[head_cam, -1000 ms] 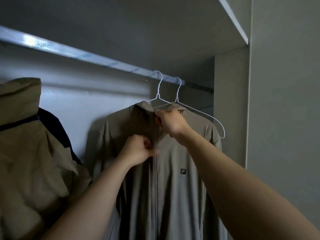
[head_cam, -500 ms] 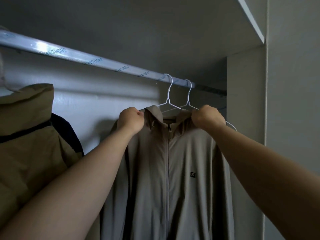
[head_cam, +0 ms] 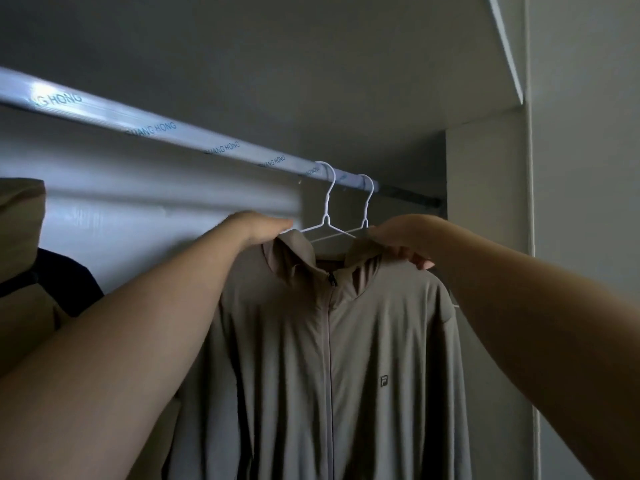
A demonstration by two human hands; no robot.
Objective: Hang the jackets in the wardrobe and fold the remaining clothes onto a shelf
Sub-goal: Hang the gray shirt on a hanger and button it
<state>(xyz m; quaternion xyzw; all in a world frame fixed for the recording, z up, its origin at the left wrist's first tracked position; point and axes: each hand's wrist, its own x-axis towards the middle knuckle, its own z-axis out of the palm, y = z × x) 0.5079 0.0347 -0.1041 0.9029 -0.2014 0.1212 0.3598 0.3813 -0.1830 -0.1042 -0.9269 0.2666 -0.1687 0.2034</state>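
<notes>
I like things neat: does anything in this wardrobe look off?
The rail wears printed film that stops short of its right end. Two white hangers crowd above the one grey jacket; whether both carry it is hidden.

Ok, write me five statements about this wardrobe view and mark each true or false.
1. Two white wire hangers hook over the rail. True.
2. The left hand and right hand both hold the jacket near its collar. True.
3. The jacket's zip is open down to the hem. False: it is closed up to the collar.
4. The small logo sits on the picture's left of the zip. False: it sits on the picture's right.
5. A tan garment shows at the picture's left edge. True.
</notes>
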